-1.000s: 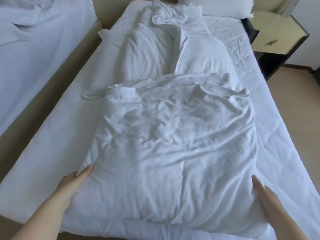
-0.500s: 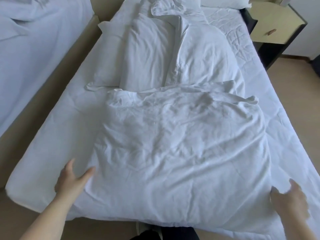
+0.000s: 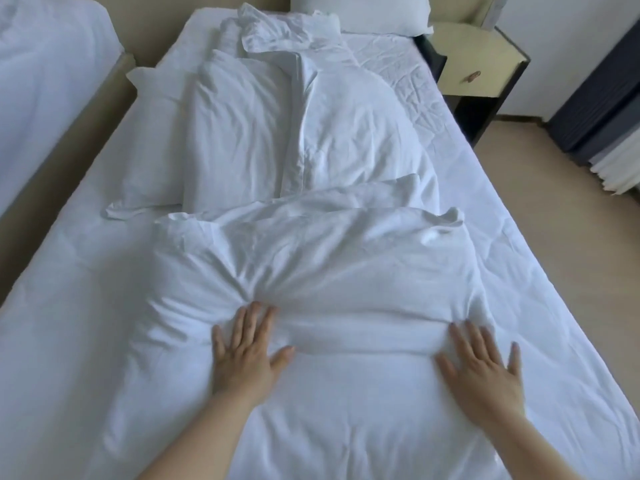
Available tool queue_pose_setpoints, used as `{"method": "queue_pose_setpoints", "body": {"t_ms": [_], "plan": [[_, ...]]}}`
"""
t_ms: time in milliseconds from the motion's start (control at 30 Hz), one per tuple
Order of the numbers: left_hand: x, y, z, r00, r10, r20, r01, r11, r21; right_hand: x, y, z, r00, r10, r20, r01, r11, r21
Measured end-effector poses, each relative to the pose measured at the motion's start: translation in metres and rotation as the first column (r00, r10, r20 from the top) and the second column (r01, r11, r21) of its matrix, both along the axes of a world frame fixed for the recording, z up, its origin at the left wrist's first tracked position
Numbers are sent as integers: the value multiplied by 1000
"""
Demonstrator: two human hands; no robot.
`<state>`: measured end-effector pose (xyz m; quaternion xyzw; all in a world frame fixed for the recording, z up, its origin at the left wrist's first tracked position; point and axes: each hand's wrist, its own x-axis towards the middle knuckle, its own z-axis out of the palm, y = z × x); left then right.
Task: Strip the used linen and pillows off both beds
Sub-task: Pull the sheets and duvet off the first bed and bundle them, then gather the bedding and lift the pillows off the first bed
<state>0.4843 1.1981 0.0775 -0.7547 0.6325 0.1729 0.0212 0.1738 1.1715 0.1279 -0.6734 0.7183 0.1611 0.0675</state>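
A: Presently, both hands are lying flat on the folded duvet [image 3: 311, 265] at the foot of the bed [image 3: 69, 306]. The left hand [image 3: 244, 351] and right hand [image 3: 485, 365] are pressing down, fingers spread, pinching nothing.

B: Risks?

A: With open palms only, the bulky fold is likely springing apart or sliding off the near edge on lifting. 1 pillow [image 3: 360, 12] is waiting at the headboard.

B: Containers?

A: The nightstand [image 3: 485, 60] drawer is sitting closed, hiding any contents. The duvet cover is looking filled.
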Motion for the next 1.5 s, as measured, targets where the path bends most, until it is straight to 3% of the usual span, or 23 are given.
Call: {"method": "queue_pose_setpoints", "body": {"t_ms": [100, 300, 400, 467, 533, 667, 833, 933, 1000, 1100, 1300, 1500], "plan": [[-4, -9, -3, 998, 57, -13, -57, 998, 24, -30, 4, 17, 974, -214, 80, 205, 974, 98], [-21, -11, 28, 988, 130, 84, -141, 979, 145, -20, 3, 10, 889, -250, 384, 239, 968, 75], [-48, -9, 38, 963, 253, 89, -258, 965, 53, -42, -2, 14, 878, -179, 444, 174, 983, 52], [-86, -7, 43, 919, 391, -43, -393, 915, -87, -66, 0, 20, 874, -119, 471, 124, 992, 20], [-137, -4, 45, 885, 427, -186, -458, 871, -177, -98, 4, 28, 880, -52, 472, 64, 998, -8], [-265, 9, 47, 930, 315, -190, -352, 911, -213, -192, 19, 41, 864, 11, 504, 4, 1000, -28], [-399, 17, 55, 962, 273, -4, -273, 962, -23, -338, 36, 69, 858, 20, 514, 22, 997, -75], [-460, 13, 62, 957, 228, -180, -219, 973, 70, -414, 34, 84, 866, -20, 499, 78, 992, -95], [-497, 7, 70, 935, 177, -307, -171, 984, 47, -451, 24, 89, 861, -41, 506, 110, 988, -106], [-544, -14, 78, 939, 95, -330, -125, 990, -71, -491, 4, 94, 848, -62, 527, 145, 982, -118], [-640, -71, 87, 832, 36, -554, -69, 997, -39, -569, -50, 96, 851, -58, 522, 126, 988, -95], [-728, -170, 90, 815, 2, -580, -1, 1000, 2, -641, -172, 108, 816, -27, 577, 121, 985, -125]]}}
